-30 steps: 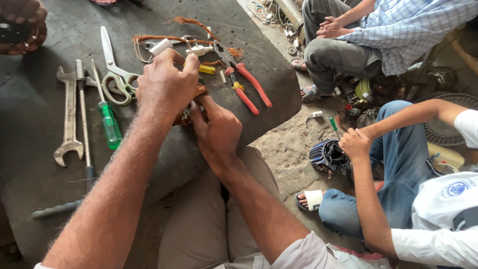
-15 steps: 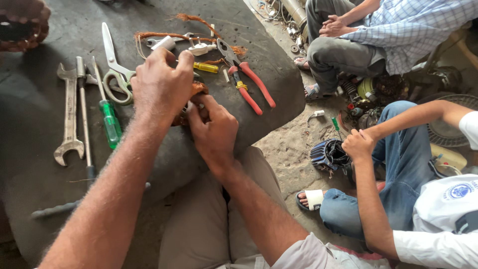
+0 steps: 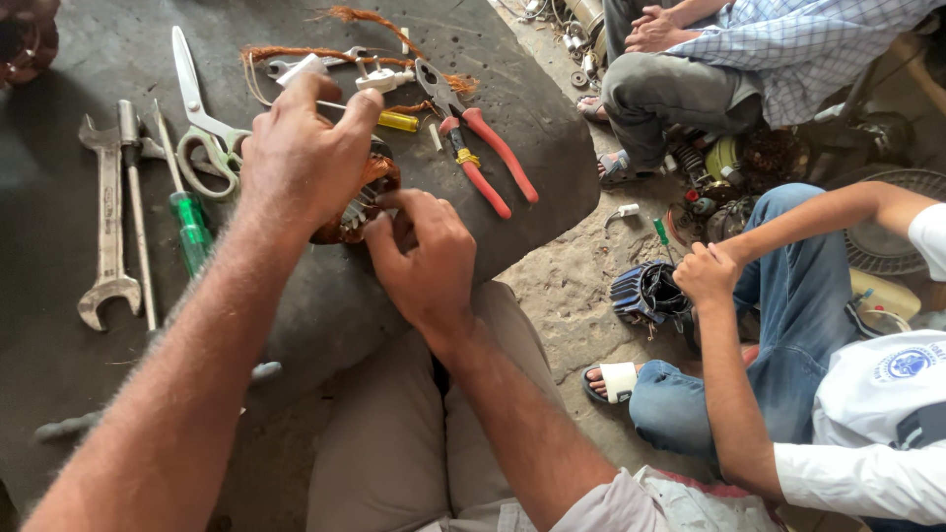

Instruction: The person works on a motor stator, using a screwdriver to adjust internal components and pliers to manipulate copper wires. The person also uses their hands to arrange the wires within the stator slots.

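A round motor stator [image 3: 367, 187] with copper windings lies on a dark mat [image 3: 532, 118]. My left hand [image 3: 296, 158] covers its top and left side, and its fingertips pinch a small white strip [image 3: 299, 71]. My right hand [image 3: 429, 256] comes in from below, with thumb and fingers pinched on the stator's near rim and winding. Most of the stator is hidden under both hands.
On the mat lie red-handled pliers [image 3: 483, 148], scissors [image 3: 202, 128], a green screwdriver [image 3: 187, 222], a wrench [image 3: 106, 227] and loose copper wire [image 3: 296, 51]. At right, another person's hand [image 3: 705, 274] holds a dark stator [image 3: 645, 294]. A seated person's leg [image 3: 670, 94] is at top right.
My right hand's fingers have shifted slightly along the stator's rim. My left hand stays over the stator with the white strip. The other person's hand has barely moved.
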